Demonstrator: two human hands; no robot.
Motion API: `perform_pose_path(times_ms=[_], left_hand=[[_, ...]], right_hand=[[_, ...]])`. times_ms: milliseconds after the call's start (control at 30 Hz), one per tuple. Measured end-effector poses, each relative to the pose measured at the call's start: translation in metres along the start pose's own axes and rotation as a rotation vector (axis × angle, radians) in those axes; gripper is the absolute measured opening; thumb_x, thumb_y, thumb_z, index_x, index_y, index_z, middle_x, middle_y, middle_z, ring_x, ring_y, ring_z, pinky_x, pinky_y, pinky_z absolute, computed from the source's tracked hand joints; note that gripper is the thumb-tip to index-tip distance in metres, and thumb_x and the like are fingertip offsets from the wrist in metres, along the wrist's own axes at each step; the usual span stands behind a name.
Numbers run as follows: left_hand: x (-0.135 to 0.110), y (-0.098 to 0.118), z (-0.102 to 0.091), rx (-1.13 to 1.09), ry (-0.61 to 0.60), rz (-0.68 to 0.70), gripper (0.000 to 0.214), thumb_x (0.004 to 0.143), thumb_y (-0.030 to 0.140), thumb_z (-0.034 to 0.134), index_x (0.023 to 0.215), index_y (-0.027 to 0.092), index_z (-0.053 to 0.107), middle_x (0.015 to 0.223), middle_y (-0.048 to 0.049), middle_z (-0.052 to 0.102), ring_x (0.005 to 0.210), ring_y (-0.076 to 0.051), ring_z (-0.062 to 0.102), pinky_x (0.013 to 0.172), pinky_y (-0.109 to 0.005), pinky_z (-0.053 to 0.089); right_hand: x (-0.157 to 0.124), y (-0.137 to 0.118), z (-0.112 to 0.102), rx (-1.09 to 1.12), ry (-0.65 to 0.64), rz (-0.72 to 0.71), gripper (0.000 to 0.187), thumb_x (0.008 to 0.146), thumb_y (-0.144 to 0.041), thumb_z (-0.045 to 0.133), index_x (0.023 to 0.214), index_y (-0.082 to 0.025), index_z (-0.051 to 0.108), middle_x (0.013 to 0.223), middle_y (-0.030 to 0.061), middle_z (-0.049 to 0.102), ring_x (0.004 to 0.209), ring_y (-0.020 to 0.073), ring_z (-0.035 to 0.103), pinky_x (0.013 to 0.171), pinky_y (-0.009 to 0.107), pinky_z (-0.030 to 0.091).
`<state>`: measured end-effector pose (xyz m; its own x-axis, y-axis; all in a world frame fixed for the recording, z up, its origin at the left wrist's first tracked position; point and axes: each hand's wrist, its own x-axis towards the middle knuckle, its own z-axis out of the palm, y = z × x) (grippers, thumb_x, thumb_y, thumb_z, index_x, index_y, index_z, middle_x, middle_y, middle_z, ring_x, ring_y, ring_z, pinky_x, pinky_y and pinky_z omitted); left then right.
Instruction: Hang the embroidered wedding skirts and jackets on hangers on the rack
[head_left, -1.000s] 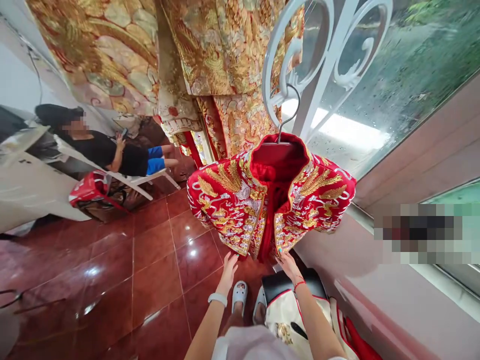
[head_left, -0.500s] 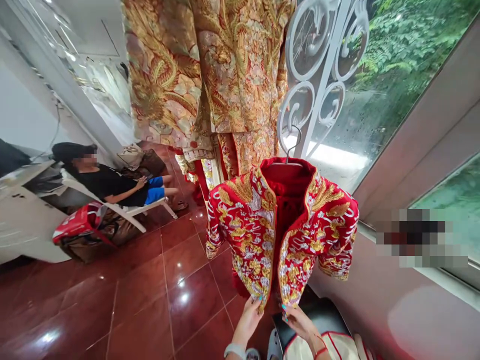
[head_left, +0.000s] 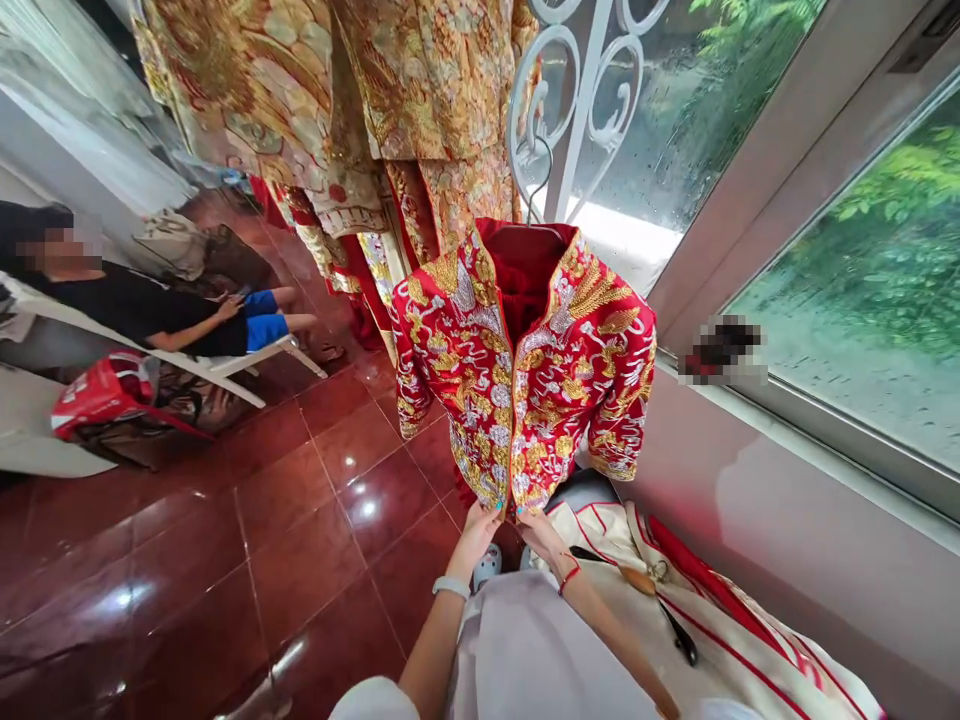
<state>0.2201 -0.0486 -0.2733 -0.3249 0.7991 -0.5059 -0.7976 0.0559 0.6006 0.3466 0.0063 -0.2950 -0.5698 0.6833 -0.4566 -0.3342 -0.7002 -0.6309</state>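
A red jacket [head_left: 555,370], thickly embroidered in gold and silver, hangs on a hanger [head_left: 536,190] with a metal hook. My left hand [head_left: 480,532] pinches the bottom corner of its left-side front panel. The other panel's bottom corner is between the fingers of my right hand [head_left: 538,530]. Both front edges meet down the middle, and the hands are close together at the hem. The collar stands open at the top, showing red lining. What the hook hangs from is hard to make out.
Gold embroidered garments [head_left: 427,90] hang behind, beside a white scrollwork stand [head_left: 577,110]. To the right are a window [head_left: 862,270] and cream cloth with red trim [head_left: 600,540]. A person [head_left: 172,310] sits at left near a red bag [head_left: 105,390].
Both hands have drawn together, bringing the jacket's front panels from apart to meeting at the middle. The view has tilted down and shifted right.
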Motion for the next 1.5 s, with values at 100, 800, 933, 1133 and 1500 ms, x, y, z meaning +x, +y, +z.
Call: perform_pose_path(times_ms=[100,800,933,1133,1500], left_hand=[[-0.004,-0.004,0.0,-0.005,-0.003,0.019,0.045,0.054,0.016,0.09,0.093,0.017,0.065,0.098,-0.0066,0.074,0.096,-0.02,0.069,0.092,-0.032,0.05],[-0.004,0.014,-0.034,0.077,-0.187,0.0,0.048,0.061,0.023,0.089,0.105,0.019,0.069,0.101,-0.0065,0.073,0.09,-0.018,0.068,0.082,-0.03,0.05],[-0.006,0.017,-0.033,0.081,-0.193,-0.011,0.053,0.062,0.024,0.089,0.111,0.02,0.069,0.111,-0.0098,0.073,0.098,-0.021,0.068,0.085,-0.031,0.051],[-0.009,0.021,-0.034,0.077,-0.132,-0.044,0.046,0.058,0.021,0.091,0.098,0.018,0.07,0.103,-0.0082,0.074,0.089,-0.018,0.069,0.08,-0.028,0.051],[-0.011,0.027,-0.035,0.079,-0.146,-0.048,0.041,0.057,0.02,0.092,0.091,0.018,0.07,0.093,-0.0041,0.073,0.081,-0.013,0.066,0.075,-0.025,0.05]], right_hand=[[-0.001,0.0,0.001,0.016,-0.023,-0.014,0.046,0.051,-0.031,0.089,0.09,-0.027,0.067,0.091,-0.0003,0.074,0.099,0.0256,0.068,0.099,0.043,0.051],[0.002,0.021,0.006,0.302,-0.255,0.062,0.036,0.071,-0.025,0.084,0.06,-0.02,0.05,0.058,-0.0067,0.05,0.052,0.0066,0.043,0.06,0.023,0.051],[-0.001,0.017,0.01,0.337,-0.281,0.07,0.026,0.073,-0.025,0.081,0.07,-0.02,0.056,0.069,-0.0033,0.059,0.065,0.0108,0.055,0.074,0.031,0.055],[-0.01,0.003,0.005,0.447,-0.267,0.007,0.022,0.072,-0.021,0.078,0.08,-0.023,0.058,0.071,-0.0038,0.06,0.069,0.0118,0.058,0.074,0.028,0.052],[0.015,0.003,0.018,0.234,-0.103,-0.028,0.026,0.063,-0.03,0.086,0.079,-0.022,0.067,0.086,0.0003,0.073,0.089,0.0199,0.066,0.093,0.042,0.048]])
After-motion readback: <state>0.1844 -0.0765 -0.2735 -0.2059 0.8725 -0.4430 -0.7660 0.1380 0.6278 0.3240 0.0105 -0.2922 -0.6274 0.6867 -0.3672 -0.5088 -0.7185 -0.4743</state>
